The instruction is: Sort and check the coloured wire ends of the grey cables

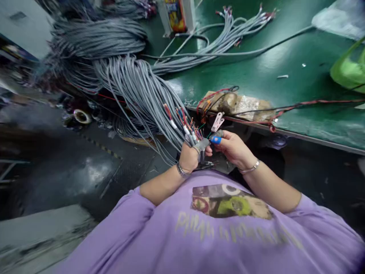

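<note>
A thick bundle of grey cables (142,95) droops from the bench edge down to my lap. Its ends show stripped coloured wires (186,123). My left hand (189,156) is closed around the cable ends, with grey tape on a finger. My right hand (232,146) is closed in a pinch beside it, a blue-taped fingertip touching the wire ends. A pale pink clip-like tool (217,121) sticks up just above the two hands; which hand holds it is unclear. Both wrists wear bracelets.
A green workbench (285,76) runs across the right, with more grey cables (228,38), a taped wooden block with red and black wires (239,104), a green bag (349,70) and a clear plastic bag (342,17). Dark floor with a tape roll (82,116) lies left.
</note>
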A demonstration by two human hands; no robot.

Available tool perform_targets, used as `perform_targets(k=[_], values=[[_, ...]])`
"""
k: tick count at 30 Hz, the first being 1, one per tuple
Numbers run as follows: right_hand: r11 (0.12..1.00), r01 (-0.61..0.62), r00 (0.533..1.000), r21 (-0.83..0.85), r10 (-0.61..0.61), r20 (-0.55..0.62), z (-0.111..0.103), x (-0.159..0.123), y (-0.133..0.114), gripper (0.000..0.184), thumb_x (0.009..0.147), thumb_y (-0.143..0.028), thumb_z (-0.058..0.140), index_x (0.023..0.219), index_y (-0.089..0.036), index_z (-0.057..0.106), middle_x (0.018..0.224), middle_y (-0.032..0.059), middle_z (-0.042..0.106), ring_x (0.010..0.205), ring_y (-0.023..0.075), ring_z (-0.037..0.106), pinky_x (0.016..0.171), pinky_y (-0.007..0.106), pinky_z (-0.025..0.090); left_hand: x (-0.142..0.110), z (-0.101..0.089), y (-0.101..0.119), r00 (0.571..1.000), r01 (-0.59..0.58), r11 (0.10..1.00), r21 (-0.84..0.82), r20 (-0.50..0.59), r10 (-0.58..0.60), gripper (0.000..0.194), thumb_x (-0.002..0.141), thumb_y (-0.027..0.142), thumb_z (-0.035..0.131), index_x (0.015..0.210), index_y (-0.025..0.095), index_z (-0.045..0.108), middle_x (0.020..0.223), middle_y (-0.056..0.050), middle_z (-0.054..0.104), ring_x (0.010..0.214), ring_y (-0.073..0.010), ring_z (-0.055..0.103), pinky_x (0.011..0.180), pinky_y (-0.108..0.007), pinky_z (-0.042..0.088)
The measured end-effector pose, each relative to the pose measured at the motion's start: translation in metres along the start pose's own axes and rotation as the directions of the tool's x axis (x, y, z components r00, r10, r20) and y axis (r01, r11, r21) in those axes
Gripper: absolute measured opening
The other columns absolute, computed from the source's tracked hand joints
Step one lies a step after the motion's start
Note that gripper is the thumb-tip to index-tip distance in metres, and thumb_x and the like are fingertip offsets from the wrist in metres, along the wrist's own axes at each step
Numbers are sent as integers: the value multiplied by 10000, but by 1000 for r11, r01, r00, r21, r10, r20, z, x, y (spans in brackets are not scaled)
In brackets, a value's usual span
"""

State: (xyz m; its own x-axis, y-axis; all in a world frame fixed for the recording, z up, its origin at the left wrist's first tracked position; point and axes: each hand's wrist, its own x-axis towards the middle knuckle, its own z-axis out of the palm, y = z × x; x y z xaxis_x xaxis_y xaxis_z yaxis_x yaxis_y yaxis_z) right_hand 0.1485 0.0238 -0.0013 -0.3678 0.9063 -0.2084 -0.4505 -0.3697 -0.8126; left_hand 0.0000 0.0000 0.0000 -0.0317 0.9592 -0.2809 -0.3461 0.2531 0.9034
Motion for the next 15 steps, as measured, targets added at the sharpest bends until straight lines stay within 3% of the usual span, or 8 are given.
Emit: perform_targets(k=[6,11,13,15], values=[[1000,17,1000,-18,-17,-23,-8,6,1,423,566,-424,947,687,-183,621,558,-52,550,507,75,455,524,234,399,-4,4,7,999,-4,1000,-26,-38,3,426,568,491,866,622,145,623,511,8,625,419,-98,576,451,-220,527],[993,-66,996,98,71,-48,-15,17,-7,543,698,-712,768,722,-204,576,670,-7,609,519,91,465,497,244,436,-9,7,10,999,-37,999,-30,-7,37,371,600,475,837,632,152,657,512,2,634,420,-101,568,434,-223,511],[998,-6,999,55,8,-45,-12,21,-8,558,676,-720,787,739,-197,602,672,-7,606,513,83,448,485,234,400,-9,10,11,999,-49,998,-27,2,49,368,612,482,825,634,154,661,519,0,639,421,-97,565,440,-223,509],[989,138,986,-46,-142,-92,-9,25,-7,544,645,-682,837,739,-188,630,620,-26,570,491,66,399,471,222,339,-7,13,11,999,-51,998,-25,-1,51,368,611,484,824,633,154,661,509,3,631,410,-93,555,435,-219,498]])
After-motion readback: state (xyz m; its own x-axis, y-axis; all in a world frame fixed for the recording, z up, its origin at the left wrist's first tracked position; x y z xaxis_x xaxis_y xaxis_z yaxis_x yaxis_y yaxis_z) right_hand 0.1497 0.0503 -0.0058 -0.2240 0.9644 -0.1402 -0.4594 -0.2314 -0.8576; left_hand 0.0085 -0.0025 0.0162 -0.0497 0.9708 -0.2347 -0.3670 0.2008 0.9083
